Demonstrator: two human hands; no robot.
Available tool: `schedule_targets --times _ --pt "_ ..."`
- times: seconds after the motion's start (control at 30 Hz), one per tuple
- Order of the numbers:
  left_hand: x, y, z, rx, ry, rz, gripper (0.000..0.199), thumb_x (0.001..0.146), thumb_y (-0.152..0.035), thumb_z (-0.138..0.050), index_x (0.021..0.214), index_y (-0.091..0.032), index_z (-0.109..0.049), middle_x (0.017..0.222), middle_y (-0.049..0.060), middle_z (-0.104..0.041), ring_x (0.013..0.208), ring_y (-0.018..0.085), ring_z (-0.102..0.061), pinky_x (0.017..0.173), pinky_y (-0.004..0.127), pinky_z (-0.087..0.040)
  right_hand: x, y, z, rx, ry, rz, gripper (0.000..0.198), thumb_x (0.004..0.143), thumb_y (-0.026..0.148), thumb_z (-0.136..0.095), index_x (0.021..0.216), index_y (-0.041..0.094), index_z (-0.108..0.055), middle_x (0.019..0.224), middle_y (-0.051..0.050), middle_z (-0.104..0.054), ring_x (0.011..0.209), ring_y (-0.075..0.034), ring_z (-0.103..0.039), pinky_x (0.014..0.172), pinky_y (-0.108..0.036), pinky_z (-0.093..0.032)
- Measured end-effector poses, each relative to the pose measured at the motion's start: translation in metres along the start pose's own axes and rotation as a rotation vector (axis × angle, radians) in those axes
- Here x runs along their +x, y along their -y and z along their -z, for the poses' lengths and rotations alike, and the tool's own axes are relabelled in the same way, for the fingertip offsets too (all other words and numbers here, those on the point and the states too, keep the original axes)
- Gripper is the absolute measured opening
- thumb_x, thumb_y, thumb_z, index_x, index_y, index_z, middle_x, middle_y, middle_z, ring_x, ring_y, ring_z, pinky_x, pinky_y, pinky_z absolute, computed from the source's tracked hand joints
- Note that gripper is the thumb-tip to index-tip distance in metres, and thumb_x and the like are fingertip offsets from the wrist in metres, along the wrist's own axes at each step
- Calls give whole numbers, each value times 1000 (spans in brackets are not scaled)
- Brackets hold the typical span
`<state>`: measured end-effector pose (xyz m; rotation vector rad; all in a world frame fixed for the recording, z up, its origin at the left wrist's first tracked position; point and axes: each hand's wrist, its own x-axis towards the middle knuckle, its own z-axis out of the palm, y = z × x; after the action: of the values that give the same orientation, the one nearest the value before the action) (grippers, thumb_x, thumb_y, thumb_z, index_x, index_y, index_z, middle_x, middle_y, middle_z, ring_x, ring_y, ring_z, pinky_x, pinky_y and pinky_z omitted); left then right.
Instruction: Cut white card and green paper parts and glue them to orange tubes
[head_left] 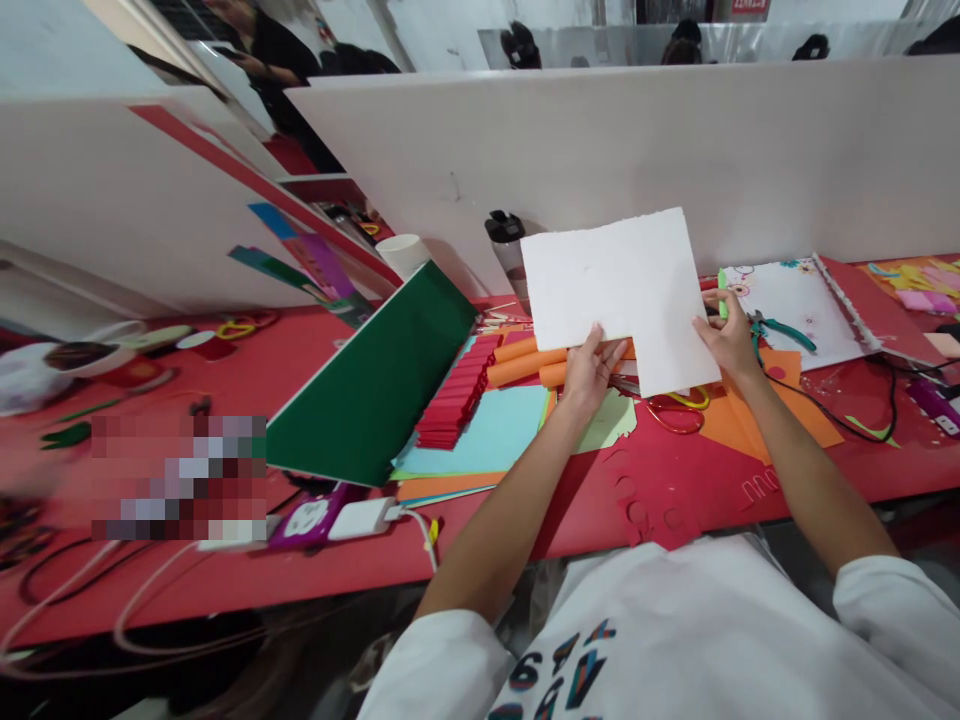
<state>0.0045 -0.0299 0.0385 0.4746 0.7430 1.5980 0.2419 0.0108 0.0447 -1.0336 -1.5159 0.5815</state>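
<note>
A white board (pixel 611 280) with a notch cut from its lower left corner is held up above the red table, its top edge slightly rough. My left hand (pixel 592 370) grips its lower edge beside the notch, thumb on the near face. At the right edge, my right hand (pixel 727 335) pinches the board, fingers partly behind it. Below and behind lie orange paper rolls (pixel 521 362), red-handled scissors (pixel 675 415) and a sheet of orange paper (pixel 799 420). Teal-handled pliers (pixel 784 332) rest just past my right hand.
A green board (pixel 367 390) leans at left, next to folded red paper strips (pixel 457 395) on light blue paper (pixel 480 430). A dark-lidded bottle (pixel 506 245) stands by the white partition (pixel 637 140). A white charger (pixel 360 518) and cables lie along the front edge of the red table (pixel 465 540).
</note>
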Motion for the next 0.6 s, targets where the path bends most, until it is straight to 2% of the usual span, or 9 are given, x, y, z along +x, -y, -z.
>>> schedule_targets --times 0.1,0.2,0.3,0.4,0.5,0.6 --pt "6 -3 4 35 24 28 26 90 -30 -77 112 -20 -70 116 7 -79 111 21 -75 106 36 -58 3 -5 2 75 -2 -76 41 79 34 -72 117 27 -59 122 -10 -69 98 -23 -71 85 -41 -62" --pt "13 -11 10 36 21 26 26 90 -38 -75 110 -23 -71 115 5 -79 109 21 -75 104 36 -59 9 -9 10 124 -60 -112 42 75 34 -74 113 27 -58 118 -8 -71 91 -22 -71 85 -41 -61" --pt "19 -26 15 36 41 -12 33 92 -49 -70 111 -23 -71 117 6 -79 112 23 -75 103 37 -59 15 -13 23 192 -132 -121 43 72 32 -77 110 26 -60 115 -7 -72 98 -22 -72 91 -41 -59" --pt "24 -41 24 73 95 -43 38 92 -53 -69 111 -21 -72 116 7 -79 117 26 -73 103 39 -59 18 -14 36 229 -115 -133 42 69 31 -79 108 26 -62 110 -7 -74 107 -24 -71 94 -41 -58" --pt "28 -48 33 136 184 -8 39 87 -46 -76 112 -17 -73 115 10 -80 117 28 -74 104 41 -59 19 -13 43 216 -59 -134 42 69 32 -81 107 27 -64 110 -6 -74 110 -26 -70 93 -42 -58" --pt "32 -49 40 239 179 41 34 79 -30 -83 108 -14 -75 110 13 -81 112 30 -76 103 40 -60 20 -12 44 190 -33 -101 41 71 39 -82 106 28 -64 111 -6 -75 107 -26 -72 91 -43 -58"
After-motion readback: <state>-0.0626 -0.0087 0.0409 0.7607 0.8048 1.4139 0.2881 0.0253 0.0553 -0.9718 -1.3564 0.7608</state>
